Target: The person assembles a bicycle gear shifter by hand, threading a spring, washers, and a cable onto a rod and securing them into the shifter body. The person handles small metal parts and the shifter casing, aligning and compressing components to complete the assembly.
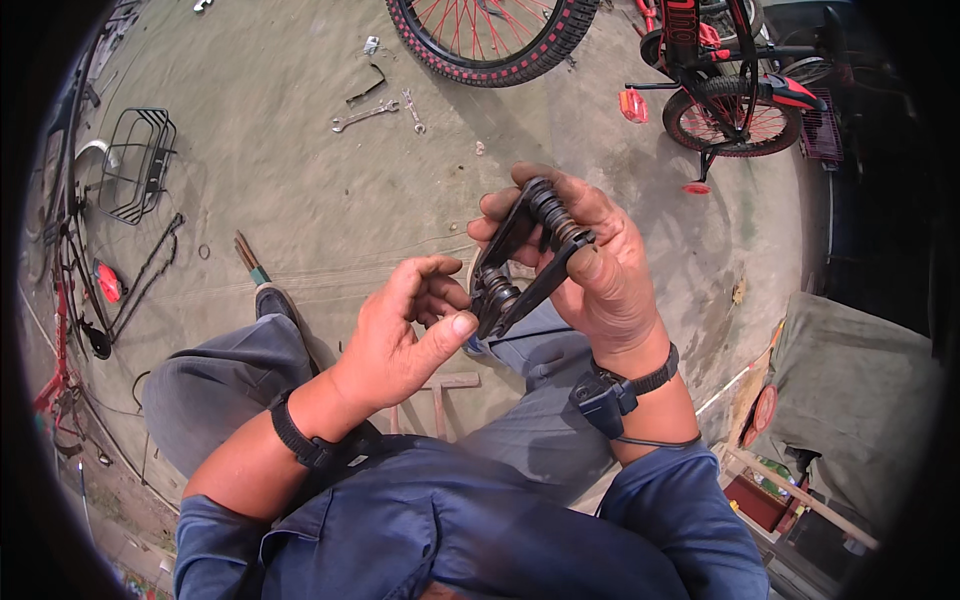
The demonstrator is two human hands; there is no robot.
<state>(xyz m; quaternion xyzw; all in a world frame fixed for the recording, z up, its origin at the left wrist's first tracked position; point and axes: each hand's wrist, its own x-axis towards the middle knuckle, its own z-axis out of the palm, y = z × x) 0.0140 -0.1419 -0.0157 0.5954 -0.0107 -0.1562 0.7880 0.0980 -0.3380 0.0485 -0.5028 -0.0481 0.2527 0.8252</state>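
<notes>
My right hand (625, 290) grips a black bracket-like bicycle part (535, 288), a frame of two dark side bars with a ribbed, spring-like cylinder across each end. The thumb presses on one bar near the upper cylinder, and the fingers wrap around behind. The part tilts, its lower end toward my left. Beside that lower end is my left hand (390, 335), its thumb stretched out and its fingers half curled. A gap shows between thumb and fingers, with nothing held there; whether the thumb tip touches the part I cannot tell.
Wrenches (366, 116) lie on the ground ahead, below a red-spoked wheel (480, 75). A black wire basket (130, 165) and a chain (150, 275) lie left. A red-and-black bicycle (735, 110) stands far right. A grey cloth cover (850, 390) hangs at right.
</notes>
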